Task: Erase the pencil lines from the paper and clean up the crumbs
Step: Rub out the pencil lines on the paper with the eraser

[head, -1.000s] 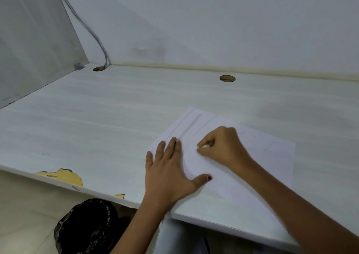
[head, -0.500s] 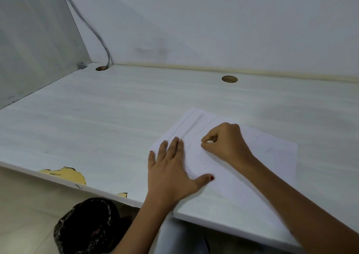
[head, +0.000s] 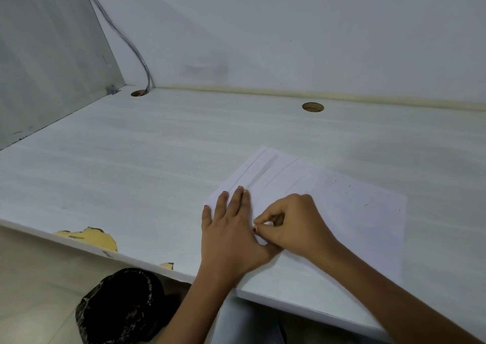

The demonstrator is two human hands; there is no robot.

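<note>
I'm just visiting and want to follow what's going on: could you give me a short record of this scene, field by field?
Setting: white desk, black bin below its front edge
Paper: flat on the desk, near the front edge
Left hand: flat on the paper, fingers straight
Right hand: pinches a small white eraser on the paper
Lines: faint pencil lines on the sheet's far left part
Crumbs: dark specks on the sheet's right part

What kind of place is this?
Probably a study carrel or cubicle: a white desk closed in by a side partition, a cable dropping into a hole at the back corner, and a lined bin on the floor beneath.
</note>
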